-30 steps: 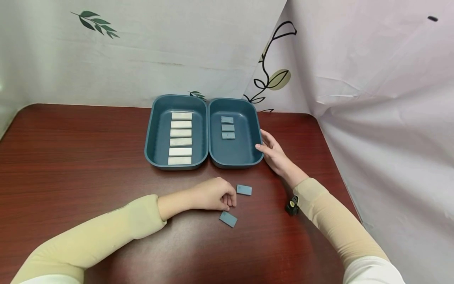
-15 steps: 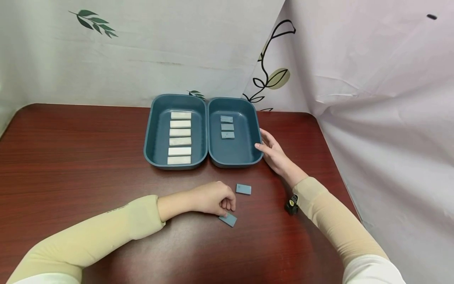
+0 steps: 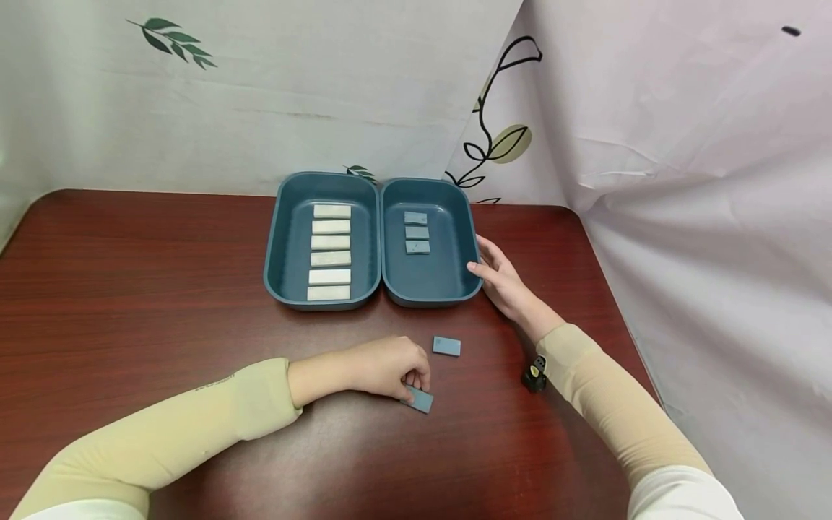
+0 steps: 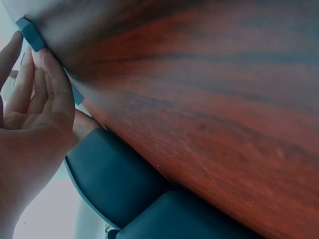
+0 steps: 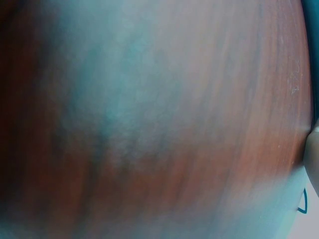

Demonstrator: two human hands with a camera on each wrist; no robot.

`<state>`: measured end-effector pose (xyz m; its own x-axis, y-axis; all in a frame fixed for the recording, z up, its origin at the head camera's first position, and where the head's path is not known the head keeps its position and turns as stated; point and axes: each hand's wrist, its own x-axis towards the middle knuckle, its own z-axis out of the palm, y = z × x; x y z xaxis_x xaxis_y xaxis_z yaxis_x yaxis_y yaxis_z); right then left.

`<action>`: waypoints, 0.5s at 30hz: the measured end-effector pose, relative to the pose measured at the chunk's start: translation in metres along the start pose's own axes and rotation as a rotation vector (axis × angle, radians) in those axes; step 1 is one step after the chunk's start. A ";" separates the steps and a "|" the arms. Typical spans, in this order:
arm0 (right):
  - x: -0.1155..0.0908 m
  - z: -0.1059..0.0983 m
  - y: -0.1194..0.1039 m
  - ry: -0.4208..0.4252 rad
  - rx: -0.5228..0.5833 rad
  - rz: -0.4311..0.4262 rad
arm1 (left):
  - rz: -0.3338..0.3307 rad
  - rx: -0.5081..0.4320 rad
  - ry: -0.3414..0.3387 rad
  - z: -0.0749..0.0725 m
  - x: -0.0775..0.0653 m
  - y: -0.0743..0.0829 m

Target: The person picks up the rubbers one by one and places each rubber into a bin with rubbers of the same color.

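Observation:
Near the middle of the table, my left hand (image 3: 388,367) pinches one end of a blue-grey rectangular tile (image 3: 422,401). In the left wrist view that tile (image 4: 31,35) is between thumb and fingertips, at the table surface. A second blue-grey tile (image 3: 446,347) lies flat just beyond the hand. My right hand (image 3: 510,292) holds the right side of a blue plastic bin (image 3: 435,278), thumb over the rim and fingers along the outer wall. Inside this bin, three blue-grey tiles (image 3: 417,232) lie in a column.
A second blue bin (image 3: 290,245) stands against the first on its left, with several white tiles (image 3: 330,243) in a column. Both are at the back of the dark red wooden table (image 3: 149,289), before a white cloth backdrop (image 3: 260,94).
My left hand has moved slightly down towards the nearer loose tile and taken hold of its end. That tile has turned a little. The right hand stays at the bin.

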<state>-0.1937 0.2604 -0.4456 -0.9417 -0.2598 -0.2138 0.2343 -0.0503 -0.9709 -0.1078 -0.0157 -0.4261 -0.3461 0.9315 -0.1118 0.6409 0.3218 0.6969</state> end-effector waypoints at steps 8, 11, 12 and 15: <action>0.000 0.000 0.000 -0.002 -0.001 0.000 | 0.007 -0.013 -0.008 0.002 0.000 0.001; 0.000 0.000 0.000 -0.004 0.000 -0.002 | 0.012 -0.008 -0.001 0.003 0.000 0.002; 0.000 0.000 0.000 -0.004 -0.001 -0.001 | 0.010 -0.006 0.001 0.003 -0.001 0.002; 0.000 -0.001 0.000 -0.001 0.001 -0.001 | 0.005 0.007 0.005 0.004 -0.001 0.003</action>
<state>-0.1935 0.2611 -0.4458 -0.9417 -0.2607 -0.2127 0.2335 -0.0513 -0.9710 -0.1028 -0.0151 -0.4271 -0.3460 0.9324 -0.1049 0.6475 0.3182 0.6924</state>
